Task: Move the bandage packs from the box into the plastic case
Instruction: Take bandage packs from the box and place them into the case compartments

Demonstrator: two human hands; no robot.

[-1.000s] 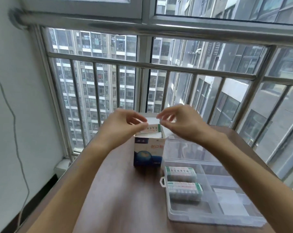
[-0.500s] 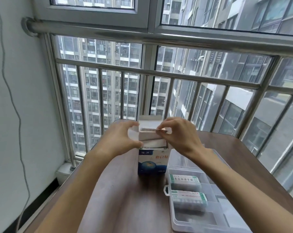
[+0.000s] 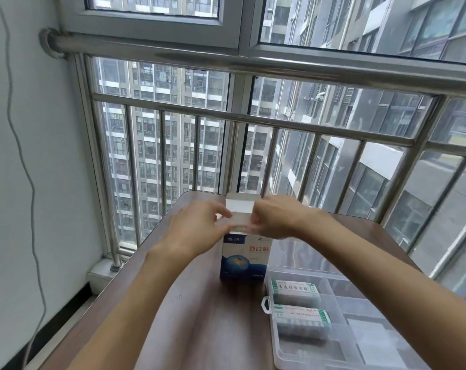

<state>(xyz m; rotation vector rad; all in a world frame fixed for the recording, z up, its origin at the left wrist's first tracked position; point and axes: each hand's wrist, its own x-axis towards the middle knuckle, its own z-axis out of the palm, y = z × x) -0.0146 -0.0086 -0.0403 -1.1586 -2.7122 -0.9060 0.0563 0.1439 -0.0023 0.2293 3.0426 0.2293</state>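
**Both hands at the open top of the bandage box**

Head view: The blue-and-white box [image 3: 244, 256] stands upright on the brown table [image 3: 200, 316], its lid flap raised at the far side. The left hand [image 3: 197, 227] and right hand [image 3: 276, 218] meet over the box mouth, one at each side, fingers curled on a white pack [image 3: 240, 222] at the opening; motion blur hides the exact grip. The clear plastic case [image 3: 341, 327] lies near right of the box, lid open. Two bandage packs [image 3: 296, 288] lie in its left compartments, one behind the other.
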